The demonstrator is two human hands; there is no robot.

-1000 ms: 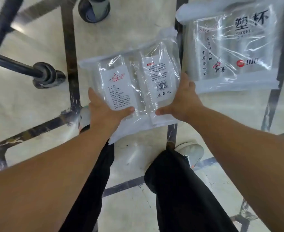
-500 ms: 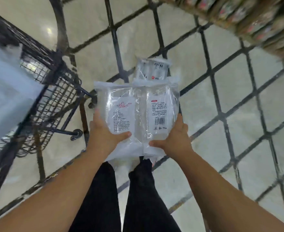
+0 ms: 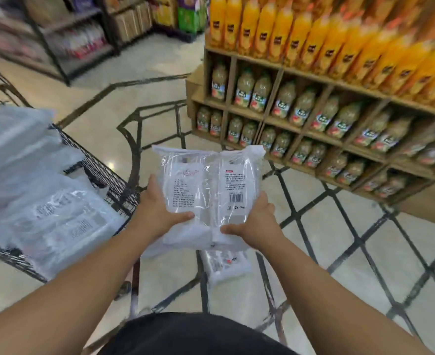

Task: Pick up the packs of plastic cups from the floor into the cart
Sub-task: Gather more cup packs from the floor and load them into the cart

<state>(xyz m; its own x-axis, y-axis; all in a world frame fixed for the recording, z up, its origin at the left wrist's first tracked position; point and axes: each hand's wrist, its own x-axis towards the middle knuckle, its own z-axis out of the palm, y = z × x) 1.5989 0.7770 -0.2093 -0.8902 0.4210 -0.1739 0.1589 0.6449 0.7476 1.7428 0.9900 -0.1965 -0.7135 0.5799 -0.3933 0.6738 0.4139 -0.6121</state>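
Clear plastic wraps the pack of plastic cups (image 3: 208, 190), which is held up in the middle of the view, above the floor and to the right of the cart. White printed labels and a barcode face the camera. The left hand (image 3: 157, 211) grips the pack's left edge, thumb laid across the front and fingers hidden behind the wrap. The right hand (image 3: 257, 224) holds the lower right edge the same way, thumb pressed on the front near the bottom corner.

The black wire cart (image 3: 101, 172) stands at the left, its near corner just beside the left wrist. Several packs in the cart (image 3: 57, 221) lie piled above its rim, blurred, their printed sides up. A second pack on the floor (image 3: 226, 262) lies below the held one, between the two forearms, partly covered by it.

The pale tiled floor (image 3: 339, 265) carries dark diagonal lines. At the right a wooden rack (image 3: 313, 78) holds orange juice bottles (image 3: 301, 34) on top and paler drink bottles (image 3: 285, 98) in the compartments below. Far left, dark metal shelves (image 3: 65, 34) of goods are too blurred to read. Black clothing (image 3: 198, 334) fills the near bottom edge.
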